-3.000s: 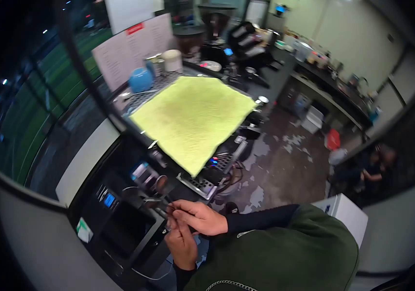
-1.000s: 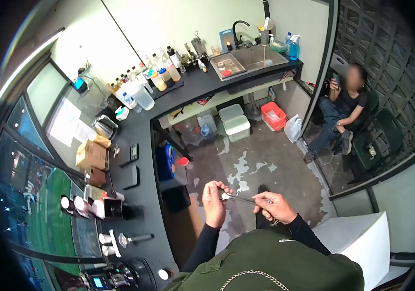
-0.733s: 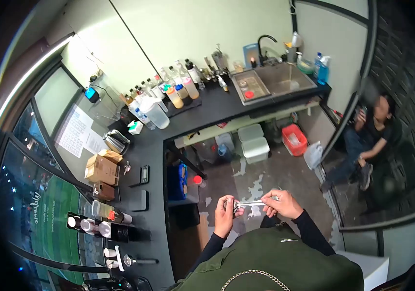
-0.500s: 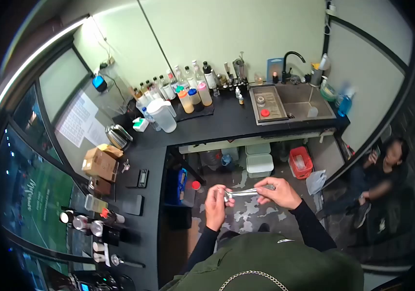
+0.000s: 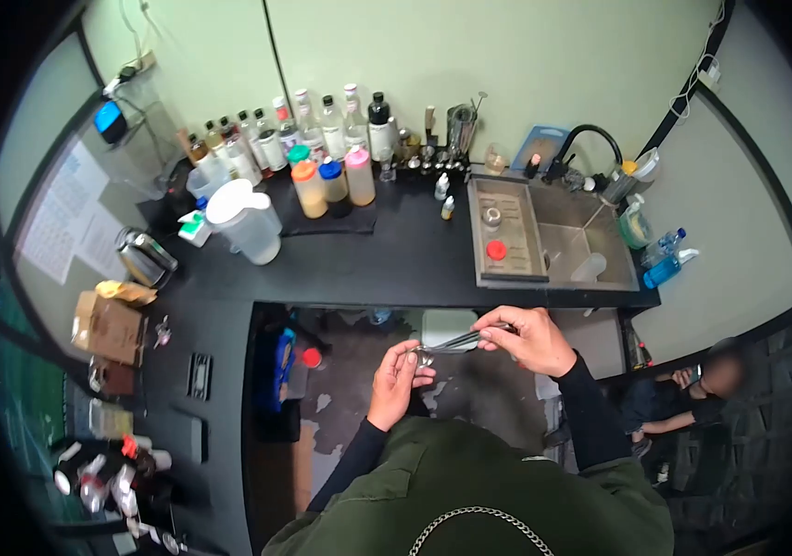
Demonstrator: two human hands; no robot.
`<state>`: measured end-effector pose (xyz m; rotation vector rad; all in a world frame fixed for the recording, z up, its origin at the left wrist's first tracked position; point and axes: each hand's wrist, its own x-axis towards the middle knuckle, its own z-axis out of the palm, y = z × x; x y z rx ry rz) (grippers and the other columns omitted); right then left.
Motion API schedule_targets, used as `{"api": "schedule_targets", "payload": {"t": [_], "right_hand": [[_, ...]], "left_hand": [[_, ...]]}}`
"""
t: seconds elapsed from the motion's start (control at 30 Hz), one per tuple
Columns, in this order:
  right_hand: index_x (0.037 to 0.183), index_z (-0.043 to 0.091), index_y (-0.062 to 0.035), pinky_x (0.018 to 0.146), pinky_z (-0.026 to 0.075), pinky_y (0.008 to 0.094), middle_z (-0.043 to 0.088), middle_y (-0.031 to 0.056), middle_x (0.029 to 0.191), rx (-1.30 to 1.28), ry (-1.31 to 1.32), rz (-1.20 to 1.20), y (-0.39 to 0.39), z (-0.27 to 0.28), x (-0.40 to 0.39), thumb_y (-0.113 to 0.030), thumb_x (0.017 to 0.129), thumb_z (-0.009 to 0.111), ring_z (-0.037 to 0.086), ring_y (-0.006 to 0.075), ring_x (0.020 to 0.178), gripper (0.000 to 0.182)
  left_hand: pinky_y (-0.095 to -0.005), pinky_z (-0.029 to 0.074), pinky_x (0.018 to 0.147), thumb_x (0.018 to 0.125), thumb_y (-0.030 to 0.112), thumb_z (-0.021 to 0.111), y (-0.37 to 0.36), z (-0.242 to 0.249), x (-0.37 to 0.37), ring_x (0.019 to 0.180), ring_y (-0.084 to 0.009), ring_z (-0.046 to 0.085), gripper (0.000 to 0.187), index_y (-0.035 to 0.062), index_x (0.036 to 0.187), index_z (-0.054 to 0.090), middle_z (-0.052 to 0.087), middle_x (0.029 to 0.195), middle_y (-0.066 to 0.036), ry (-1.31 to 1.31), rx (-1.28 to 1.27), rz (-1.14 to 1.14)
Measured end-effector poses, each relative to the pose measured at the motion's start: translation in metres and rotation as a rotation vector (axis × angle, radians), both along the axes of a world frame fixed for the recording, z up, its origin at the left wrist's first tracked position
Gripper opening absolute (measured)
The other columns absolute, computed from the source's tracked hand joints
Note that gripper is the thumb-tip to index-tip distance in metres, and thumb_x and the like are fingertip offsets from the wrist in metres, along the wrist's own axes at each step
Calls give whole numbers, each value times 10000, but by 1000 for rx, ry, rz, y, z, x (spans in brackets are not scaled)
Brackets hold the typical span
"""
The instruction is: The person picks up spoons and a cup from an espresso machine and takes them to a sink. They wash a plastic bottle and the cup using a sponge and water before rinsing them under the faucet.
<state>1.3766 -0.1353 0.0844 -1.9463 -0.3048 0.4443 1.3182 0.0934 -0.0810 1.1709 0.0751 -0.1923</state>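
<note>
In front of my body, above the floor gap, both hands hold a bundle of slim metal spoons (image 5: pixel 459 344); I cannot count them. My left hand (image 5: pixel 394 382) is closed at the end where a shiny bowl shows between thumb and fingers. My right hand (image 5: pixel 533 341) pinches the handles near their other end, with the tips poking out past the fingers. The spoons lie slanted, higher on the right. Behind my hands runs the black counter (image 5: pixel 387 269), and the metal sink (image 5: pixel 553 236) sits in it beyond my right hand.
On the back counter stand a white pitcher (image 5: pixel 246 222), squeeze bottles (image 5: pixel 311 190) and several glass bottles (image 5: pixel 331 130). A kettle (image 5: pixel 146 258), a cardboard box (image 5: pixel 107 326) and a scale (image 5: pixel 199 375) are on the left. A person (image 5: pixel 683 398) sits at the right.
My view has shifted nearer the back counter and sink. The spoons have gone from nearly level to slanted, the right end raised. Both hands keep their hold.
</note>
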Motion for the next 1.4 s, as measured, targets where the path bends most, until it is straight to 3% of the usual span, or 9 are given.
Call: {"api": "schedule_targets", "payload": {"t": [0.13, 0.33, 0.47, 0.53, 0.6, 0.83, 1.07, 1.2, 1.4], "right_hand": [[1066, 664, 42, 741, 556, 255, 711, 66, 862, -38, -158, -126, -7, 1, 107, -67, 969, 588, 702, 110, 861, 165], [1035, 665, 31, 651, 540, 259, 722, 107, 801, -118, -591, -340, 26, 22, 280, -90, 955, 605, 727, 138, 751, 157], [1000, 652, -11, 684, 543, 347, 695, 155, 767, -227, -719, -300, 54, -8, 403, -122, 943, 608, 725, 248, 738, 133], [953, 636, -6, 698, 534, 439, 668, 214, 786, -306, -827, -245, 67, -37, 457, -127, 927, 618, 682, 383, 773, 125], [932, 626, -6, 716, 520, 494, 654, 245, 797, -428, -848, -193, 81, -61, 495, -123, 931, 598, 654, 436, 795, 120], [925, 625, 78, 784, 552, 502, 655, 327, 841, -808, -770, -96, 126, -87, 550, -10, 836, 549, 674, 466, 864, 147], [987, 588, 43, 752, 552, 510, 671, 300, 881, -860, -654, -60, 148, -135, 578, -29, 880, 523, 676, 454, 868, 144], [1083, 552, -13, 723, 564, 473, 677, 203, 948, -904, -692, -161, 158, -137, 557, -127, 941, 462, 701, 381, 849, 203], [1061, 534, -56, 714, 526, 511, 655, 204, 1002, -797, -637, -270, 152, -121, 516, -256, 963, 519, 685, 398, 806, 223]], "left_hand": [[-298, 527, 865, 1046, 254, 506, 8, 7, 111, 1048, -173, 637, 466, 35, 1433, 369, 581, 1272, -106, -117, 81, -42], [-279, 480, 933, 1053, 251, 495, 54, 42, 222, 1088, -157, 615, 368, -10, 1311, 518, 641, 1219, -111, -208, 281, -247], [-289, 470, 960, 1055, 262, 490, 72, 36, 243, 1107, -159, 609, 370, -12, 1299, 530, 655, 1202, -113, -114, 274, -199], [-279, 465, 939, 1060, 276, 473, 79, 21, 243, 1094, -141, 597, 376, 4, 1315, 522, 641, 1212, -89, -88, 273, -194], [-269, 459, 919, 1066, 289, 457, 84, 15, 242, 1080, -123, 584, 382, 19, 1330, 514, 628, 1221, -64, -79, 283, -181], [-265, 478, 890, 1071, 287, 440, 100, -8, 242, 1020, -129, 612, 376, 12, 1304, 546, 663, 1168, -86, 62, 228, -55], [-285, 470, 924, 1082, 354, 381, 102, -1, 272, 1087, -145, 599, 440, 12, 1320, 523, 627, 1229, -86, 31, 232, -49], [-279, 468, 928, 1076, 312, 415, 102, 0, 281, 1061, -146, 607, 403, -1, 1297, 542, 643, 1201, -97, 37, 223, -58], [-288, 463, 953, 1075, 341, 414, 110, -3, 288, 1076, -152, 599, 423, 8, 1307, 536, 637, 1200, -90, 48, 185, -86]]}}
